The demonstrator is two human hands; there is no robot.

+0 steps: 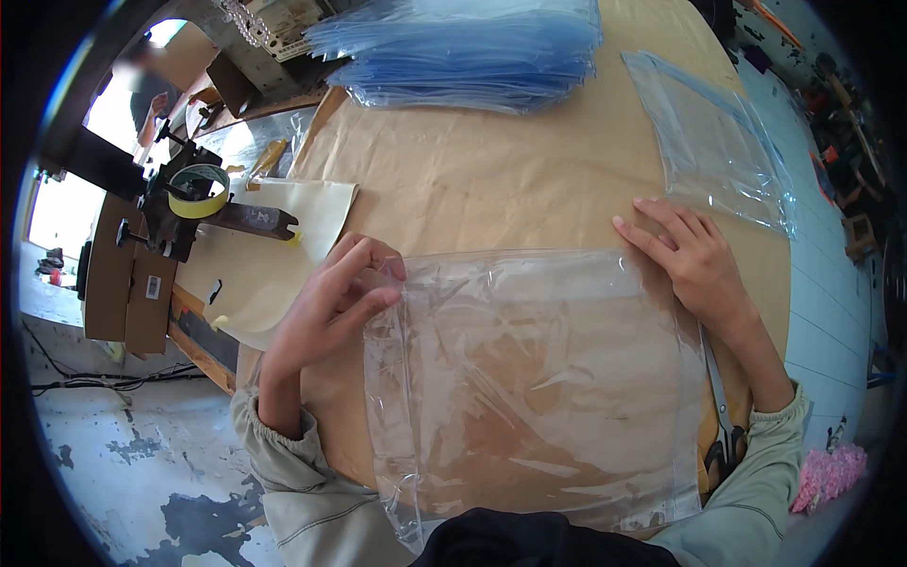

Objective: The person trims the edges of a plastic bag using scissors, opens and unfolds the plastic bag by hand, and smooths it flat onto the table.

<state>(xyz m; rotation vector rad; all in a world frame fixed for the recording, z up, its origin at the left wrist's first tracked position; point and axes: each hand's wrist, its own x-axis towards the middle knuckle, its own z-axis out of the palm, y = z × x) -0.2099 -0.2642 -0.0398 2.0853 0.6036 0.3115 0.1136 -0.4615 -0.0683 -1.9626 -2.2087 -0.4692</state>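
Observation:
A large clear plastic bag [548, 387] lies on the brown-covered table [472, 180] right in front of me. My left hand [340, 298] pinches the bag's upper left corner between thumb and fingers. Over the bag's upper right corner, my right hand [694, 265] rests with its fingers spread, pointing up and left, not closed on anything. Black-handled scissors [720, 416] lie beside the bag's right edge, partly under my right forearm.
A tall stack of bluish plastic sheets [463, 61] stands at the back. Another clear bag [713, 142] lies at the back right. On the left are a black clamp fixture [175, 203] with a yellow tape roll [198, 192] and cardboard boxes [146, 293]. A person [146, 94] is farther back left.

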